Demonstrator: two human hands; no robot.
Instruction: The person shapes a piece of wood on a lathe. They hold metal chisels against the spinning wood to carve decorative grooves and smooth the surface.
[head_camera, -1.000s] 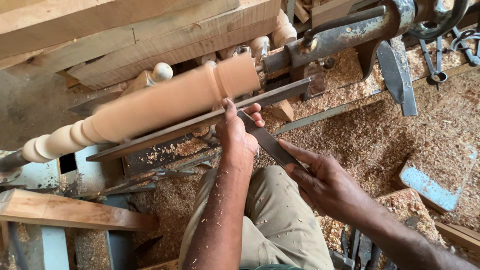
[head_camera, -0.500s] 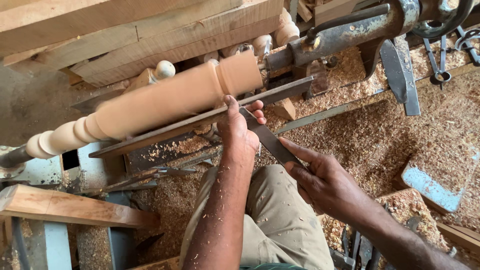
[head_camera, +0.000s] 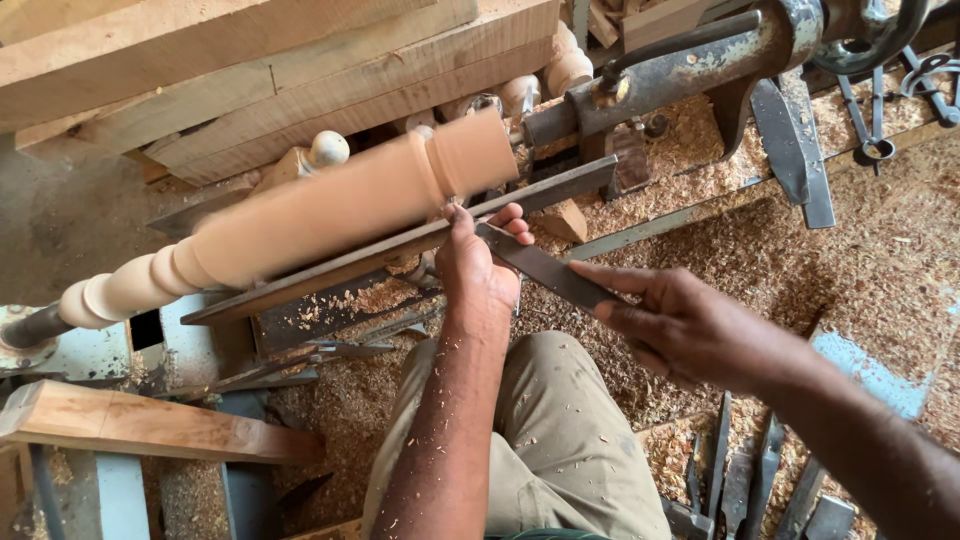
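My left hand (head_camera: 478, 268) was closed over the front end of a flat steel chisel (head_camera: 545, 270), knuckles up, pressing the blade down on the long metal tool rest (head_camera: 400, 245) right where it met the turned wooden spindle (head_camera: 330, 205). My right hand (head_camera: 680, 325) gripped the rear of the same chisel, fingers wrapped under it and the forefinger stretched along its top edge. The spindle lay mounted across the lathe (head_camera: 690, 65), blurred along its thick middle, with rounded beads cut at its left end and a groove near the right end, just above my left fingers. The tool's tip was hidden behind my left hand, so I could not tell exactly where it touched the wood. No real containers were in sight; the nearest thing to one was the lathe bed and floor below, which held a thick layer of sawdust and shavings (head_camera: 780, 270). Spare chisels (head_camera: 740, 480) lay in that sawdust beside my right forearm, and more long tools (head_camera: 330, 350) rested under the tool rest. Stacked timber planks (head_camera: 250, 70) sat behind the spindle, and a loose wooden block (head_camera: 140, 425) lay at the lower left. Shavings clung to my left forearm and to my khaki trousers (head_camera: 560, 450).
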